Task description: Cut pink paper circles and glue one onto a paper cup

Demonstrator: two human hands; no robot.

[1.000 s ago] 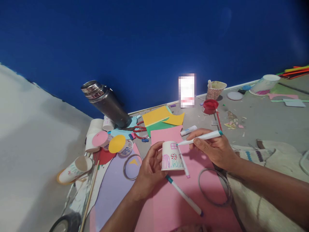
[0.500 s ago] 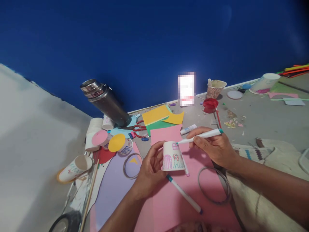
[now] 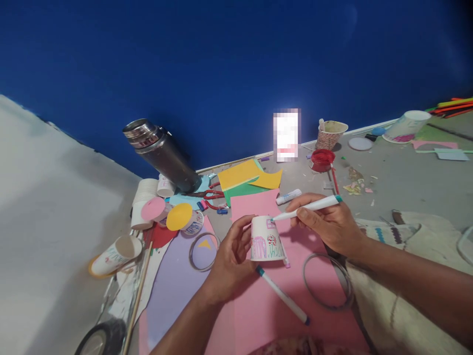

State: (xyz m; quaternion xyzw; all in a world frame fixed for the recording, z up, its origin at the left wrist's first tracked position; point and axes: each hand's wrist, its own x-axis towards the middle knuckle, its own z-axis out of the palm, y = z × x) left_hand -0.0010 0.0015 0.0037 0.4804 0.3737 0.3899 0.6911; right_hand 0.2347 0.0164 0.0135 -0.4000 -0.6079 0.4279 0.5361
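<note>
Holding an upturned paper cup (image 3: 265, 239) over the pink paper sheet (image 3: 258, 305), the left hand (image 3: 229, 256) wraps its fingers around the cup's left wall with the thumb up near the closed base, while the right hand (image 3: 328, 224) pinches a teal-capped marker (image 3: 306, 207) whose tip touches the upper right of the cup beside a small drawn window. The cup looks light and thin-walled, so it would likely dent under a hard squeeze; its dry, matte surface should not be slippery, and the best hold seems to be where it is now, spread across the wall opposite the pen and near the stiffer base, so the pressure of the tip is backed up. The marker is stiff and slim, taken close enough to the tip for control. A second marker (image 3: 283, 295) lies loose on the pink sheet just below the cup, and a wire ring (image 3: 327, 283) rests to its right under the right wrist. Compared with a second ago, the cup has turned a little and tipped its top toward the pen, the window drawing now sits nearer the right edge, and the marker tip has stayed on it; both grips are unchanged.
</note>
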